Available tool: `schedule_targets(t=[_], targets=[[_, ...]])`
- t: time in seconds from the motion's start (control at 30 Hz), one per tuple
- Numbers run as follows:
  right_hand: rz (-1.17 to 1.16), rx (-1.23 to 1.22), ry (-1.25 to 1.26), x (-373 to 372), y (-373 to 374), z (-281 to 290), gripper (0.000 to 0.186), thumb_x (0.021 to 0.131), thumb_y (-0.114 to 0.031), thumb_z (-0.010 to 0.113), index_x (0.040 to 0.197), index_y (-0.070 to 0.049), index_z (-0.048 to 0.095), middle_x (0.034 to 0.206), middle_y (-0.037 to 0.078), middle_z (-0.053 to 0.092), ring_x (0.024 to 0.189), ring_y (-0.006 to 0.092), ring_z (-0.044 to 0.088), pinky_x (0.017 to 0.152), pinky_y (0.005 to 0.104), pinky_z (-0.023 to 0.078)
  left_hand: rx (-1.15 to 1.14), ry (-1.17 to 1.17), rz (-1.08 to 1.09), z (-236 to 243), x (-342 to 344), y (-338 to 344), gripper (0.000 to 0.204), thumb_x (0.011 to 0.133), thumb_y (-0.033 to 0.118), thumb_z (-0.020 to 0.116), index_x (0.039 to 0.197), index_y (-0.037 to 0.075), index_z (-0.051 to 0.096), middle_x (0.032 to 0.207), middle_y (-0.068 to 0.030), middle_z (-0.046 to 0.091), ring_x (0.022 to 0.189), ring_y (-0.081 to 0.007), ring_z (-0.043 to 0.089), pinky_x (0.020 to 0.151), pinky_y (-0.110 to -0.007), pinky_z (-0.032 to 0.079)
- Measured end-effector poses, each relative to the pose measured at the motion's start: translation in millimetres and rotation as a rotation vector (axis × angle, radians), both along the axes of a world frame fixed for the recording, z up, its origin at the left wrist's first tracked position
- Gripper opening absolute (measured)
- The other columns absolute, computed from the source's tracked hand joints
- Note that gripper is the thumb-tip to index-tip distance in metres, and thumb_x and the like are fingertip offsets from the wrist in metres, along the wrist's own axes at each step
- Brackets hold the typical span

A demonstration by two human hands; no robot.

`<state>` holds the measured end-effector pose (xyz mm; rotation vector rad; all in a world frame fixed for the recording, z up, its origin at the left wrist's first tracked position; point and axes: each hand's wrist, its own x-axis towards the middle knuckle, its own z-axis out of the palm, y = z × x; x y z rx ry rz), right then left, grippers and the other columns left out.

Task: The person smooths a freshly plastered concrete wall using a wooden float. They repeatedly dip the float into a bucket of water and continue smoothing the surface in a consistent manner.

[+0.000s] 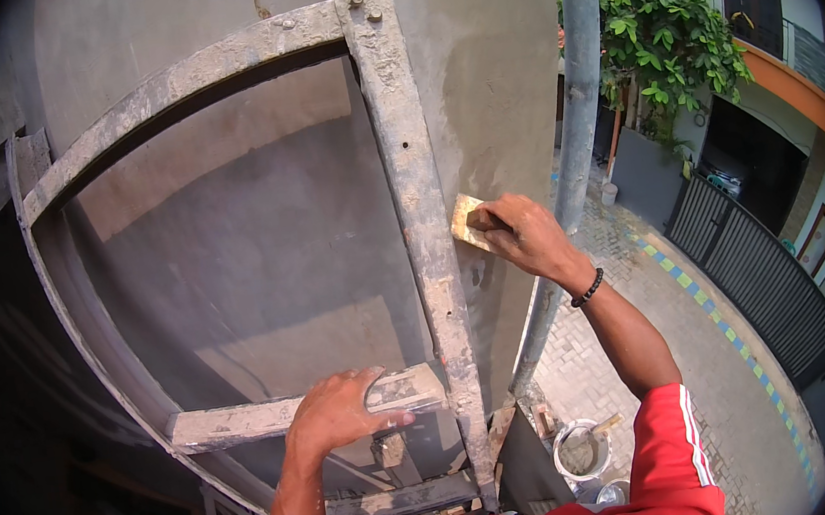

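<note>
Against the grey plastered wall (482, 59), my right hand (529, 237) grips a small plastering float (466, 220), pale and worn, by its dark handle. The float touches the wall just right of an upright post (408, 167) spattered with dried plaster. Around it the plaster shows darker, damp-looking patches. Lower down, my left hand (339, 414) is closed over a plaster-stained crossbar (234, 425), its thumb along the near side. Its fingertips are hidden behind the bar.
A curved frame rail (183, 85) joins the post at left. A round metal pole (576, 89) stands to the right. Below are a bucket (559, 455) of grey mix and a paved lane (686, 370). A dark gate (748, 242) and a leafy tree (665, 25) stand beyond.
</note>
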<state>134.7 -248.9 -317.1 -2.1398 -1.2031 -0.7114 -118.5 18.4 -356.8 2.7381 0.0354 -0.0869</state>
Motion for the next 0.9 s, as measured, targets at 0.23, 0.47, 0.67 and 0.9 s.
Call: schedule_targets(t=[0.23,0.47,0.67,0.9], targets=[[0.938,0.96,1.028,-0.1,-17.0,26.1,0.045,0.093,-0.011,0.07,0.133,0.003,0.055,0.111,0.006,0.069,0.094,0.0124,0.067,0.082,0.0292,0.057,0.024,-0.008,-0.009,-3.8,0.2,3.3,0.098,0.069,0.075,0.074,0.13,-0.001,0.064,0.118,-0.0245,0.07,0.113,-0.0405,0.066,0.098,-0.047,0.05],[0.2,0.855,0.323,14.5,14.0,58.0,0.045,0.085,-0.009,0.074,0.128,0.001,0.064,0.113,0.008,0.068,0.095,0.0159,0.066,0.086,0.0329,0.054,0.007,0.009,0.01,-4.9,-2.0,3.7,0.101,0.068,0.078,0.072,0.131,0.0,0.064,0.117,-0.0246,0.07,0.112,-0.041,0.066,0.098,-0.048,0.05],[-0.209,0.609,-0.162,26.4,69.4,70.1,0.054,0.082,-0.002,0.066,0.136,0.001,0.059,0.097,0.016,0.058,0.091,0.0332,0.06,0.086,0.043,0.05,0.026,-0.009,-0.002,-7.5,-1.4,5.4,0.102,0.067,0.079,0.072,0.131,0.0,0.064,0.116,-0.0247,0.07,0.112,-0.0413,0.066,0.097,-0.048,0.051],[-0.088,0.486,-0.191,5.4,58.0,45.5,0.054,0.081,-0.001,0.063,0.134,0.003,0.058,0.098,0.016,0.055,0.092,0.0342,0.057,0.086,0.0446,0.049,0.033,0.025,0.01,-4.6,-2.1,4.0,0.1,0.068,0.077,0.073,0.131,0.0,0.064,0.116,-0.0246,0.07,0.113,-0.0394,0.066,0.098,-0.047,0.051]])
